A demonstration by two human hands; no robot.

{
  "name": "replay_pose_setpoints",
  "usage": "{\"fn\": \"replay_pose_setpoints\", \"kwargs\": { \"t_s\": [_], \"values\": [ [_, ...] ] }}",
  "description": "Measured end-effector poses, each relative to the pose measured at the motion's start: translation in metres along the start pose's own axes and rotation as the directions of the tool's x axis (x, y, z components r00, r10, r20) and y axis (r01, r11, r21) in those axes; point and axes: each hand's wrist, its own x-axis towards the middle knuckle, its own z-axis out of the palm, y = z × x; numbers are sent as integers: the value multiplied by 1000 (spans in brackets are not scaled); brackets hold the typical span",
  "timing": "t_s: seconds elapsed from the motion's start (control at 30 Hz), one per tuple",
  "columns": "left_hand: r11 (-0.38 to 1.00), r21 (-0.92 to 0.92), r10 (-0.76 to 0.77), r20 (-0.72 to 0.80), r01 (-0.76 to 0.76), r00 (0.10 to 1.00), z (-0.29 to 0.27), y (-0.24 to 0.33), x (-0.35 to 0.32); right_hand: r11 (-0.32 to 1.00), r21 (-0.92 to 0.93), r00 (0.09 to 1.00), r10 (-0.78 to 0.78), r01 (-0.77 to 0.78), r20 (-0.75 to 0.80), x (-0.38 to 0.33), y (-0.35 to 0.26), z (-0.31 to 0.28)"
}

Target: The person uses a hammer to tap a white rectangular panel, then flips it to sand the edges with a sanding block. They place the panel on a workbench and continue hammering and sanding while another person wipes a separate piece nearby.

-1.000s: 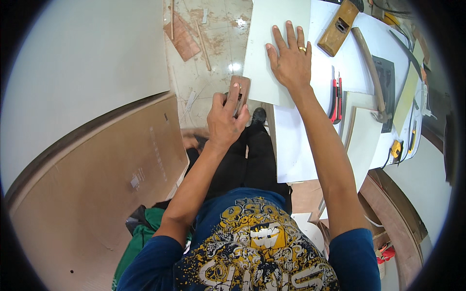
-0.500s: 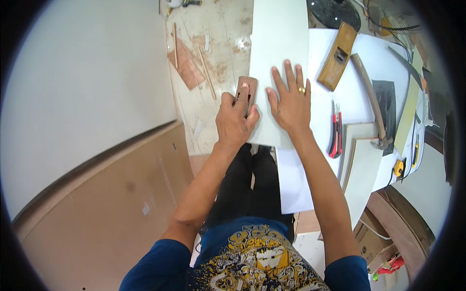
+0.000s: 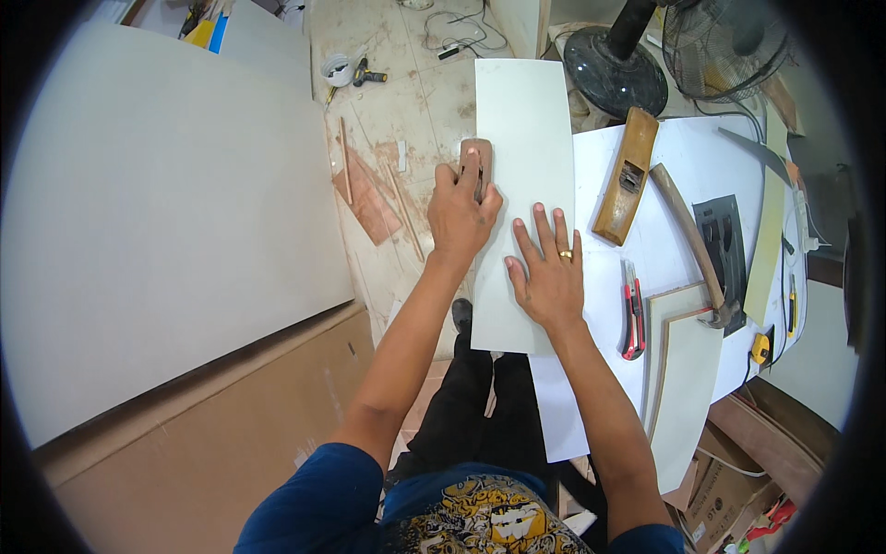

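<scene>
A long white board lies lengthwise in front of me, its left edge overhanging the floor. My left hand is closed around a small brown hand plane, which sits on the board's left edge, with the index finger stretched along its top. My right hand, with a ring on one finger, rests flat on the near part of the board, fingers spread. To its right are a red and black utility knife and a larger wooden hand plane.
The white worktop also bears a claw hammer, cut board pieces and a yellow tape measure. A fan stands beyond it. A large white panel fills the left. Wood strips and dust lie on the floor.
The small plane in my left hand has moved forward along the board's left edge. My right hand keeps its place on the board. The view has tilted up, showing the board's far end.
</scene>
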Motion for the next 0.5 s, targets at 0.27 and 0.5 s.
{"fn": "replay_pose_setpoints", "kwargs": {
  "t_s": [0.27, 0.5],
  "values": [
    [1000, 29, -11, 21, 11, 1000, 24, -6, 75, 1000, 10, 1000, -2, 2, -2, 0, 1, 0],
    [999, 40, 12, -78, -9, 997, 63, -24, 184, 1000, -9, 1000, -1, 1, -7, -3, 3, 3]
  ]
}}
